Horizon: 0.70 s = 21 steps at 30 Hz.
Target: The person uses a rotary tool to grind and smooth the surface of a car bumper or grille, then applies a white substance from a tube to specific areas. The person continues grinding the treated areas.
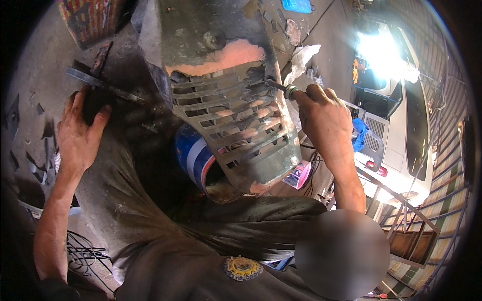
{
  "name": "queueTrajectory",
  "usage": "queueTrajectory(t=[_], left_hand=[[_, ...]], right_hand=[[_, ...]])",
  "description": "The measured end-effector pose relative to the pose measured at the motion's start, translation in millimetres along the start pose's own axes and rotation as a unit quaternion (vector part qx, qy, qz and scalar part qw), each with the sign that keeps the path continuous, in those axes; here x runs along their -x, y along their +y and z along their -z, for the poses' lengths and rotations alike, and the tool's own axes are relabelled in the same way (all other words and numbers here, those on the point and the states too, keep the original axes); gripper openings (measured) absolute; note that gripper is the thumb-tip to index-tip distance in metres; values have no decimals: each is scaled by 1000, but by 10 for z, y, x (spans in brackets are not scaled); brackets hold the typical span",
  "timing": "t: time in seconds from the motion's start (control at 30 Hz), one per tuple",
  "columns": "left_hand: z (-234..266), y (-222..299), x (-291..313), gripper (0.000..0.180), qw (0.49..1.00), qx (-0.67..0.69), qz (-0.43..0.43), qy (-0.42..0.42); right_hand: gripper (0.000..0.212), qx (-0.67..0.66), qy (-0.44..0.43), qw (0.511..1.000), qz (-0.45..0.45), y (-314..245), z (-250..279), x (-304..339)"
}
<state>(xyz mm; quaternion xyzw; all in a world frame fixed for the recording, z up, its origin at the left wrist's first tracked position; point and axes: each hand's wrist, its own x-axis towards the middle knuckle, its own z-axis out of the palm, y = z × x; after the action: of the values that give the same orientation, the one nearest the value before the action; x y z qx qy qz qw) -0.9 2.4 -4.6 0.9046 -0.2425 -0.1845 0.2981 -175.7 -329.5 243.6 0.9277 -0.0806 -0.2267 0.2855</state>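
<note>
A dark plastic vehicle panel (211, 37) with rows of slots and patches of pinkish filler leans in front of me, its lower end by my legs. My right hand (324, 113) is closed round the handle of what looks like a soldering iron (277, 85). The metal shaft points left, and its tip meets a rough dark patch (256, 83) at the panel's slotted right side. Off to the left, my left hand (80, 133) is open with fingers apart, near a thin grey strip (85, 76) on the floor. I cannot tell whether the fingertips touch it.
Under the panel lies a blue, white and red bucket (190, 148). A pink tub (299, 174) is just right of it. Broken plastic pieces (37, 165) litter the left floor. A striped container (90, 20) stands far left. On the right is a white vehicle (422, 165) beside a bright light.
</note>
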Motion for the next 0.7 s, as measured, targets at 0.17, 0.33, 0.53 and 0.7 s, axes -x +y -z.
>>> queueTrajectory(t=[0.17,0.33,0.53,0.7], left_hand=[[-18,-55,12,72,1000,-16,3,0],[72,58,5,71,1000,-6,12,-26],[74,62,14,69,1000,2,13,-23],[93,96,5,69,1000,12,10,-23]], right_hand=[[28,-1,-8,1000,3,-11,2,-40],[30,-10,-10,1000,3,6,-2,17],[29,-13,-16,1000,-15,45,-62,57],[28,-21,2,1000,-11,57,-73,52]])
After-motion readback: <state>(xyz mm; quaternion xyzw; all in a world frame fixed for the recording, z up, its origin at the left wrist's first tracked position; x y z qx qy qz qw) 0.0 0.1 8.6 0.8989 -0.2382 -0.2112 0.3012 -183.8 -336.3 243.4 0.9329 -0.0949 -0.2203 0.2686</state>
